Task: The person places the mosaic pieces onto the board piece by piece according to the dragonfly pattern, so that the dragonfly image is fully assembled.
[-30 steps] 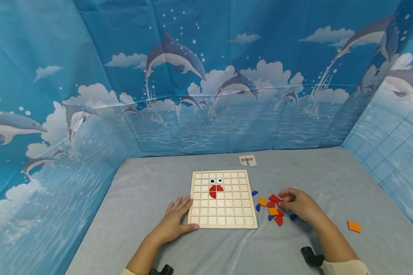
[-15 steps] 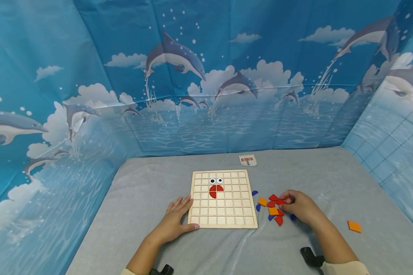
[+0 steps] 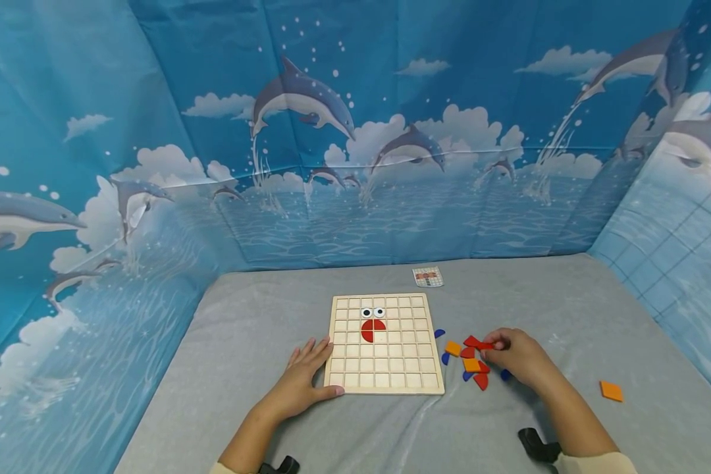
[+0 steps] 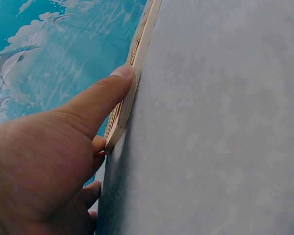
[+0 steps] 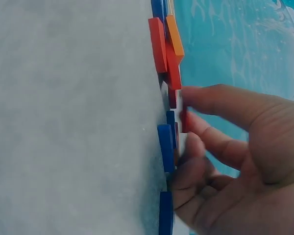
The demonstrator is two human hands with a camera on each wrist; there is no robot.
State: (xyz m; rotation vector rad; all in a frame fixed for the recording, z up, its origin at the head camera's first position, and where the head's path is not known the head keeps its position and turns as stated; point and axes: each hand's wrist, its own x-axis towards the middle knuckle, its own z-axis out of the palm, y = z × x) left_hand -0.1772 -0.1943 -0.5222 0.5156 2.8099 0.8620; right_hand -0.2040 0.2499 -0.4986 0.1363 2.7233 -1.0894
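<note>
My left hand point(image 3: 305, 378) lies at the near left corner of a wooden grid board point(image 3: 397, 362). Its fingers are along the left side and its thumb is on the front edge, as the left wrist view also shows. On the board are two round eye pieces point(image 3: 367, 313) and several red quarter-circle pieces point(image 3: 367, 325). Right of the board, my right hand point(image 3: 518, 355) is over a loose pile, pinching a red piece point(image 5: 184, 120) between thumb and index finger. Beside its fingertips lie red pieces point(image 3: 480, 382), orange squares point(image 3: 471, 365) and blue rounded pieces point(image 5: 165, 147).
A small printed card point(image 3: 428, 276) with a grid picture lies behind the board. One orange square point(image 3: 611, 391) sits apart at the far right. Grey cloth point(image 3: 261, 303) covers the table, and a dolphin-print curtain point(image 3: 355, 217) hangs around its back and sides.
The right hand's fingertips have shifted slightly over the pile and now hold a red piece. The left hand stays on the board, and the pieces on the board are unchanged.
</note>
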